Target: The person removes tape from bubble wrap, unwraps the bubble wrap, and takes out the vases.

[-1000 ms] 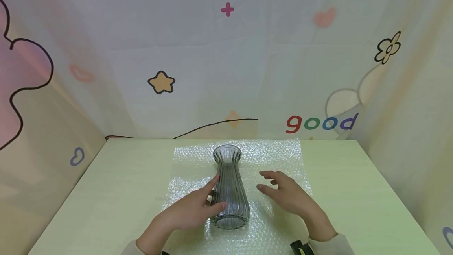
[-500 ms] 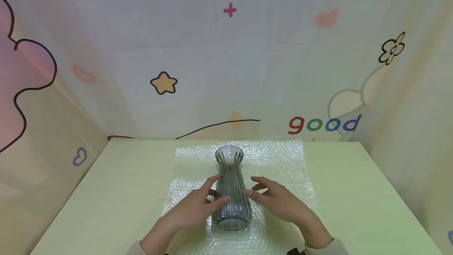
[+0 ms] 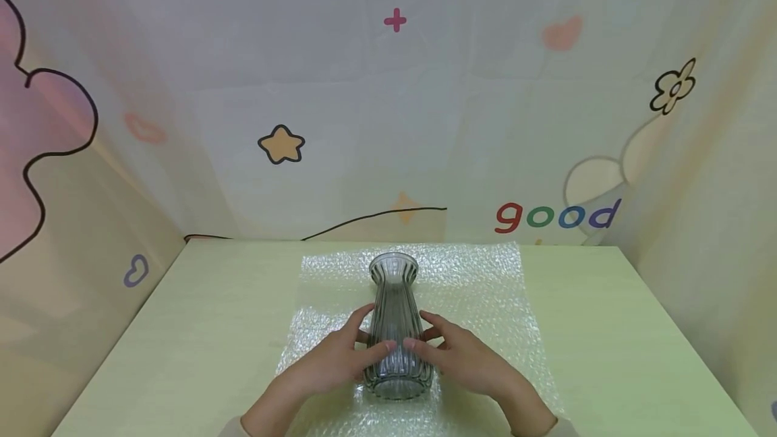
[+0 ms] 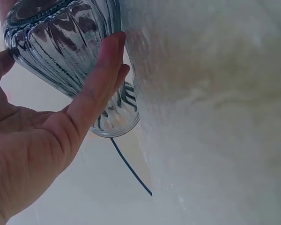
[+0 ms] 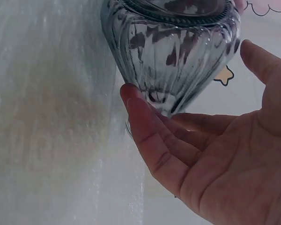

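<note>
A grey ribbed glass vase lies on its side on a sheet of clear bubble wrap, its flared mouth away from me and its round base nearest me. My left hand holds it from the left, thumb on top and fingers along the side. From the right, my right hand grips the lower body the same way, its thumb close to the other one. In the right wrist view the fingers curve under the flank of the vase, and the thumb tip sits near its base edge.
Under the bubble wrap is a pale green table. Printed cloth with a star, flowers and the word "good" hangs along the back and both sides of the table.
My right hand has moved left from above the bubble wrap to the vase and taken hold of its right side. The left hand has stayed on the vase, which lies in about the same place.
</note>
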### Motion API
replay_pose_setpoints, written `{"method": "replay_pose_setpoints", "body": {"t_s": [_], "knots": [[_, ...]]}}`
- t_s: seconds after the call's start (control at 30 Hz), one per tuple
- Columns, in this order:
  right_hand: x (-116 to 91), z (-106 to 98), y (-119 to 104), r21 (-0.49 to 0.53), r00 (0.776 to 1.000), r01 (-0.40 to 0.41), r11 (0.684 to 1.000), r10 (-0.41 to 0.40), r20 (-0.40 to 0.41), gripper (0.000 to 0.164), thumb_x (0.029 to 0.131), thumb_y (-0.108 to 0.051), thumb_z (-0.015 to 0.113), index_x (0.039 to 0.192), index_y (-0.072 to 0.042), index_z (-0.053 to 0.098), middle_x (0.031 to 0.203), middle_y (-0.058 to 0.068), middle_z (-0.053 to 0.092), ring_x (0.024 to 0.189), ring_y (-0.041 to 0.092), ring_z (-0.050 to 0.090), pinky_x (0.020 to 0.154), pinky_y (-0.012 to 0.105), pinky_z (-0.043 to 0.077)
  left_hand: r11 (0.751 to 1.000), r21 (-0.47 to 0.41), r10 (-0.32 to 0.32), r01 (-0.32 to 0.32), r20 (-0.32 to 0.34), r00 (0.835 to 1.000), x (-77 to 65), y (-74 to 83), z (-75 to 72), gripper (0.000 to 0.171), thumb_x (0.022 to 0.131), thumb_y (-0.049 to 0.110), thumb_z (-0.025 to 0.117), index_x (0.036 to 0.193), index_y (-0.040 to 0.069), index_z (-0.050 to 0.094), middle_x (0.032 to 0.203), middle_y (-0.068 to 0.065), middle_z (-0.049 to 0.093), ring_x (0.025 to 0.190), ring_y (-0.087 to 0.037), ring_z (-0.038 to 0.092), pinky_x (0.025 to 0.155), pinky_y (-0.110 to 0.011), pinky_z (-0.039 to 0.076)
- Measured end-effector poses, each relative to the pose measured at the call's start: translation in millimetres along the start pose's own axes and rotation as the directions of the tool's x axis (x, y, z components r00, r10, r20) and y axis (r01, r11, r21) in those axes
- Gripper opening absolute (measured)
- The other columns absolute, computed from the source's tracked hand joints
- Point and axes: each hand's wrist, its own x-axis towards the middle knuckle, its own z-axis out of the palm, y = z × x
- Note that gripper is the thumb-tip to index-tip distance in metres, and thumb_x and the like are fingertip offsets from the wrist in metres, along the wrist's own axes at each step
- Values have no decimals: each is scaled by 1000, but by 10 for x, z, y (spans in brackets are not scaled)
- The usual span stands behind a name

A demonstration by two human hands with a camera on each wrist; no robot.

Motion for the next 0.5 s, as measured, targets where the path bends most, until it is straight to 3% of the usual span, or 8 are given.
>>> {"method": "replay_pose_setpoints", "body": {"t_s": [0.2,0.5], "knots": [[17,54,-12,17,1000,-15,1000,14,26,87,98,-57,63,162,-8,32,134,12,63,97,18,68,79,38,57,999,-27,-21,21,4,1000,16,-21,-3,100,96,62,64,167,14,12,128,-16,66,73,-22,71,88,-51,56],[46,105,26,107,997,-72,992,68,37,94,95,-57,68,162,-3,28,126,16,66,89,23,64,69,38,57,995,-97,-20,22,14,1000,54,-50,-3,100,96,55,68,166,10,15,130,-19,65,71,-25,72,70,-41,62]]}}
